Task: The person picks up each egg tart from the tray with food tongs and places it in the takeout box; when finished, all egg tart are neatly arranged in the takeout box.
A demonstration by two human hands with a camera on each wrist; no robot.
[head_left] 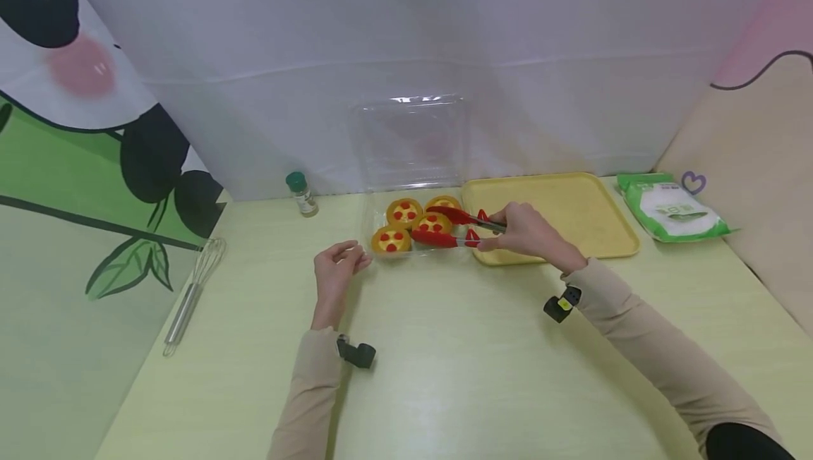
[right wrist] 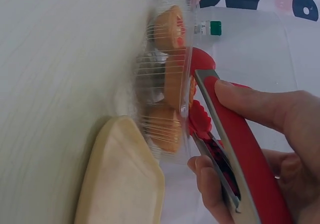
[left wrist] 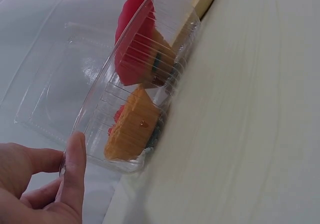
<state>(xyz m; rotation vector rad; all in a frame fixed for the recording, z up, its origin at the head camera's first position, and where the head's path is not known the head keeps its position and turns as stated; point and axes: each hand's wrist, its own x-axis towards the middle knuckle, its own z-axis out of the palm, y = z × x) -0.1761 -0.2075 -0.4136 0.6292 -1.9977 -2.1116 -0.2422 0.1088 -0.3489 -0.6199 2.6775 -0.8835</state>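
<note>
A clear plastic clamshell box (left wrist: 107,156) stands with its lid raised at the back of the table. Inside are several round tarts (head_left: 390,240) topped with red pieces. My right hand (head_left: 524,234) grips red-tipped tongs (right wrist: 240,139), whose heads reach into the box around one tart (head_left: 433,223). Whether the tips press firmly on that tart I cannot tell. At the box's left front corner, my left hand (head_left: 336,273) pinches the rim between thumb and fingers, as the left wrist view shows (left wrist: 50,184).
Right of the box lies a yellow tray (head_left: 571,213), close against it. Beyond that is a green and white packet (head_left: 676,209). A small green-capped bottle (head_left: 302,195) stands to the left at the back. A whisk (head_left: 193,298) lies along the left table edge.
</note>
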